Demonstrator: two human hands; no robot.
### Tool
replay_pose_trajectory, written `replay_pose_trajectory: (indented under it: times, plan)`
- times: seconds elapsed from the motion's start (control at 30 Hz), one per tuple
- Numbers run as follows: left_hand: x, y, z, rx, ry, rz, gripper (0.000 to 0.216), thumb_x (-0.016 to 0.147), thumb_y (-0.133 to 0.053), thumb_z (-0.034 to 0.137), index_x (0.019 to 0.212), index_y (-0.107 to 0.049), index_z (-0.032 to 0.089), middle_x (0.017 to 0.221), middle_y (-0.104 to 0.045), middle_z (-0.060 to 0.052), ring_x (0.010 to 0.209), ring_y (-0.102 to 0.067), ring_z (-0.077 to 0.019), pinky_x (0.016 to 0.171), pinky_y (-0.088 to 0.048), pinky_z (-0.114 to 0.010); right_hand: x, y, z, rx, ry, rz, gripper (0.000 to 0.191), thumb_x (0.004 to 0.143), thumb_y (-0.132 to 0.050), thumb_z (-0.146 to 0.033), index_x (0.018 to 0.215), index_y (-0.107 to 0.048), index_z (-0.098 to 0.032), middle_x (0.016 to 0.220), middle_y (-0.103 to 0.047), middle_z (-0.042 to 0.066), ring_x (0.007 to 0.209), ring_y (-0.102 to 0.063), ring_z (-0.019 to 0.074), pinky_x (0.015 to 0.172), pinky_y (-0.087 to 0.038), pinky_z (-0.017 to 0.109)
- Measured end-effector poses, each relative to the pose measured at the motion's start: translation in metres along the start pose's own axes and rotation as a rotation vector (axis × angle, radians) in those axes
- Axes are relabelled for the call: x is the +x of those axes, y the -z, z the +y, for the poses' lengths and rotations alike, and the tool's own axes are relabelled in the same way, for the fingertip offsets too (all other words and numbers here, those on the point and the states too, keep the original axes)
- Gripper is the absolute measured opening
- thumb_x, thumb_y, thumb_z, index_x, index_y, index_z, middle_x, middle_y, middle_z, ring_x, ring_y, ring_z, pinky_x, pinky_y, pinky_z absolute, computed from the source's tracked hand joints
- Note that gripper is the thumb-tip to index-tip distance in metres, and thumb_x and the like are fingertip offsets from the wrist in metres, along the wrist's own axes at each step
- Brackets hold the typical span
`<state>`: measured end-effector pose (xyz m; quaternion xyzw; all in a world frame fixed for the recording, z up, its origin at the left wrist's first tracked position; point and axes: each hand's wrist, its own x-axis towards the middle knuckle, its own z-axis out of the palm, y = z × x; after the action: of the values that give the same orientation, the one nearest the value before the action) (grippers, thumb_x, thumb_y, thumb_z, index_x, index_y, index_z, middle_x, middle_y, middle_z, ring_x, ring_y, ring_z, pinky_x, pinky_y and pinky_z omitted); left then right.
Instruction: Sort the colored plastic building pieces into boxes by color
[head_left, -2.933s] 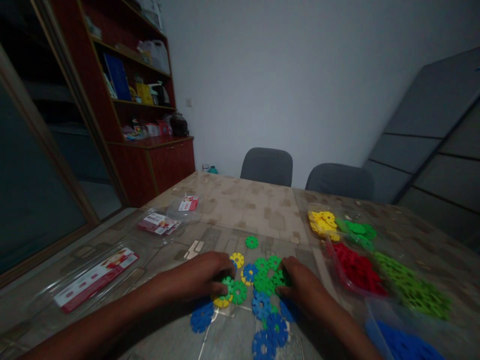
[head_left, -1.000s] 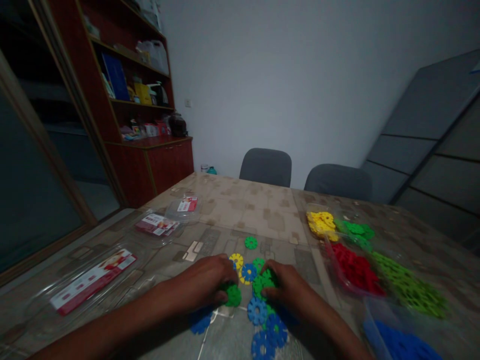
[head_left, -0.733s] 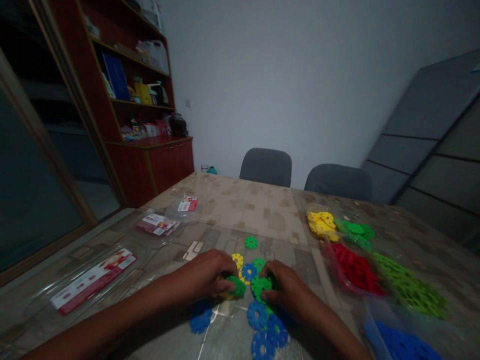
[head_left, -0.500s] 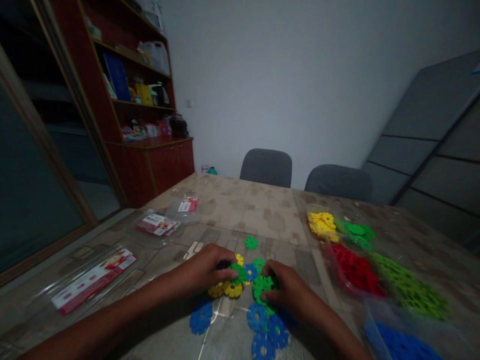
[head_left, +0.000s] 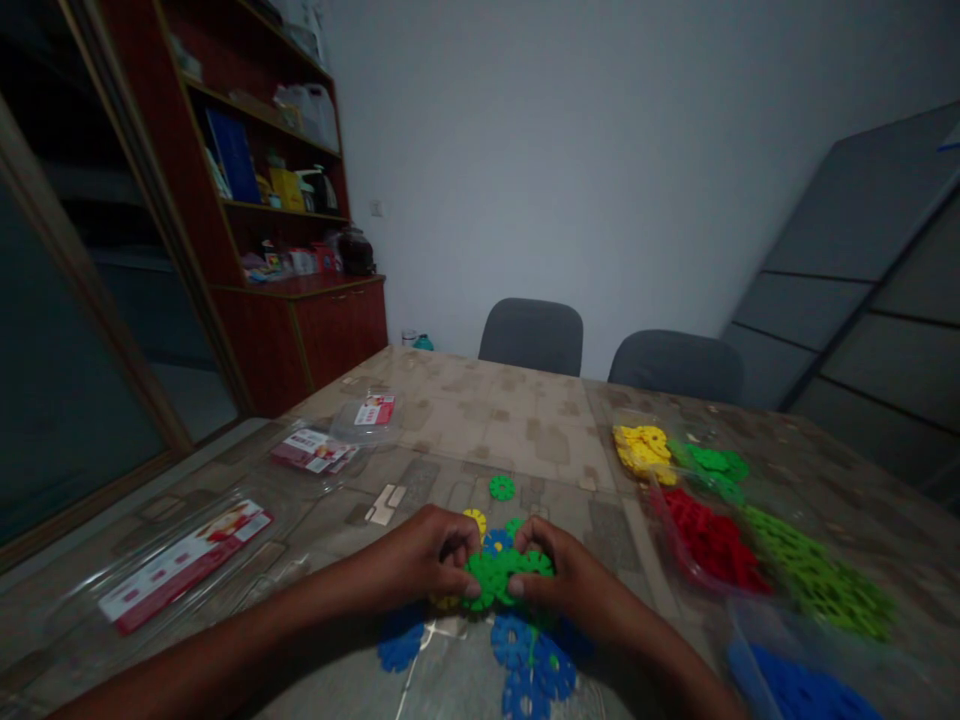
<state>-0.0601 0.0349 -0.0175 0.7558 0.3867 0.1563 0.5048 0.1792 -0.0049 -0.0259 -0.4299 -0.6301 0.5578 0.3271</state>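
Observation:
Between my hands are green notched plastic discs (head_left: 495, 577), pressed against each other above the table. My left hand (head_left: 442, 550) pinches their left side and my right hand (head_left: 546, 562) grips the right side. Where one disc ends and another begins is hard to tell. Just beyond them lie a blue disc (head_left: 498, 541) and a yellow disc (head_left: 475, 521), partly covered. A lone green disc (head_left: 502, 487) rests farther off. Nearer me are several joined blue discs (head_left: 527, 690) and, to the left, a separate blue piece (head_left: 401, 640).
On the right stand clear tubs of yellow pieces (head_left: 643, 447), green pieces (head_left: 716, 462), red pieces (head_left: 709, 537), light green pieces (head_left: 821, 575) and blue pieces (head_left: 802, 685). Clear lids with labels (head_left: 187, 565) lie on the left. Two grey chairs (head_left: 531, 332) stand behind the table.
My left hand has moved right with its green disc, bringing it against the green discs in my right hand. The yellow discs beneath are now mostly covered.

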Motion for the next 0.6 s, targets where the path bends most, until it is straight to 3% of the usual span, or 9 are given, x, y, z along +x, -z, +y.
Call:
replay_pose_trajectory:
  times: [0.17,0.33,0.47,0.6]
  plan:
    - [-0.001,-0.009,-0.003,-0.08,0.009,0.011,0.025,0.066,-0.074,0.031,0.076,-0.055,0.019,0.062,-0.051,0.006,0.058,-0.045,-0.0129,0.053,-0.031,-0.023,0.0,-0.014,0.001,0.166,-0.096,-0.136,0.049,0.077,-0.078,-0.055,0.098,-0.047,-0.024,0.062,-0.058,-0.008,0.046,-0.045,0.0081,0.045,-0.03,0.02]
    - [-0.001,-0.014,-0.004,-0.046,-0.055,0.087,0.029,0.066,-0.074,0.022,0.082,-0.049,0.021,0.069,-0.054,0.007,0.062,-0.048,-0.0129,0.054,-0.032,-0.022,-0.002,-0.025,0.001,0.162,-0.046,-0.039,0.04,0.077,-0.079,-0.047,0.094,-0.052,-0.022,0.075,-0.06,-0.006,0.051,-0.053,0.0078,0.05,-0.039,0.02]
    - [-0.004,-0.015,0.005,-0.047,-0.087,0.076,0.034,0.069,-0.077,0.024,0.084,-0.046,0.022,0.07,-0.054,0.007,0.063,-0.048,-0.0129,0.055,-0.033,-0.023,-0.007,-0.028,-0.011,0.061,-0.022,-0.008,0.029,0.079,-0.072,-0.038,0.093,-0.052,-0.022,0.079,-0.06,-0.004,0.055,-0.055,0.0095,0.052,-0.043,0.023]
    - [-0.009,-0.007,0.015,-0.021,-0.146,0.062,0.03,0.081,-0.073,0.035,0.098,-0.051,0.023,0.076,-0.059,0.006,0.067,-0.052,-0.0144,0.06,-0.038,-0.024,-0.019,-0.007,-0.038,-0.144,0.013,0.097,0.023,0.079,-0.066,-0.037,0.092,-0.053,-0.023,0.077,-0.057,-0.004,0.06,-0.055,0.0128,0.052,-0.044,0.024]
